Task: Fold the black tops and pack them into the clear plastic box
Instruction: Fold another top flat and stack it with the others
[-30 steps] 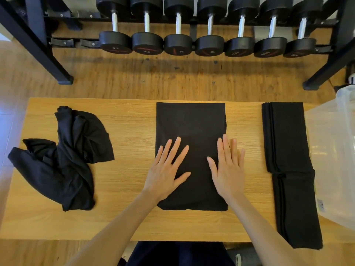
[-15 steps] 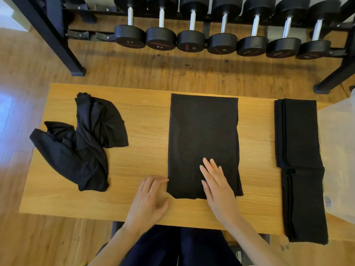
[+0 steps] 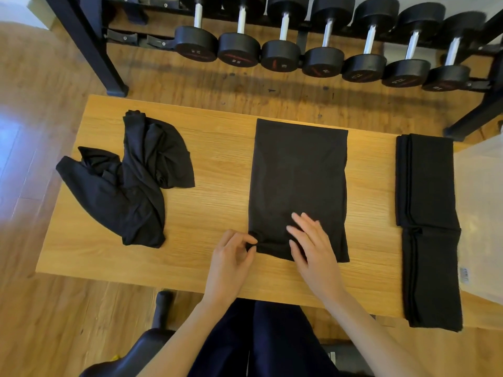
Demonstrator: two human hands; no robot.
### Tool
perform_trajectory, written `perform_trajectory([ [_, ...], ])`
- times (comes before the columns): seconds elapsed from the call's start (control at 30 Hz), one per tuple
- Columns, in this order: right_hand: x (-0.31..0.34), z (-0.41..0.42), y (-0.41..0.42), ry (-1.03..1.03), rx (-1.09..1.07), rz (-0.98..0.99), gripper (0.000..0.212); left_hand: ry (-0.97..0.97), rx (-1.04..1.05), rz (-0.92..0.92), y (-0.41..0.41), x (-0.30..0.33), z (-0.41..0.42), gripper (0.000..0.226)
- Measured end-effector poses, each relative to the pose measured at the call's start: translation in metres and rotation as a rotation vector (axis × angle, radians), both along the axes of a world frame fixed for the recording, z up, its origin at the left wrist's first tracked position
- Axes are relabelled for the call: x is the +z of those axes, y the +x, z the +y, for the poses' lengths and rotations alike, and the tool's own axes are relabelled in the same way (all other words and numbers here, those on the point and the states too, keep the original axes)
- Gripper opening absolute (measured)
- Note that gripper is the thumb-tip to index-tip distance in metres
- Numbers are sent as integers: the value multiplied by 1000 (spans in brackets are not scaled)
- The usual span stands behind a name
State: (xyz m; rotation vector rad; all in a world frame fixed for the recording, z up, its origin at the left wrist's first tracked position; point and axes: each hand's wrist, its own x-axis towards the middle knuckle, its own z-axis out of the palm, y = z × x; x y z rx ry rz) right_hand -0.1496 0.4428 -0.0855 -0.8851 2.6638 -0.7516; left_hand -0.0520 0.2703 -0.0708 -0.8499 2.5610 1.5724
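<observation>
The left hand [image 3: 231, 257] pinches the folded top's [image 3: 299, 180] near-left corner by the table's [image 3: 217, 159] front edge. The right hand [image 3: 313, 246] presses flat on it, fingers straight.

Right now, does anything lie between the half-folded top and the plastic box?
Yes. Two folded tops lie end to end on the table, between the half-folded top and the clear plastic box.
</observation>
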Motion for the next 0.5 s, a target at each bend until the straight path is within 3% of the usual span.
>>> perform_trajectory([
  [0.1, 8, -9, 14, -89, 101, 85, 23, 85, 66, -20, 3, 4, 1, 28],
  [0.2, 6, -25, 28, -45, 185, 65, 33, 134, 127, -50, 7, 3, 0, 36],
  [0.5, -7, -39, 26, -60, 127, 25, 11, 296, 235, -89, 13, 6, -3, 42],
])
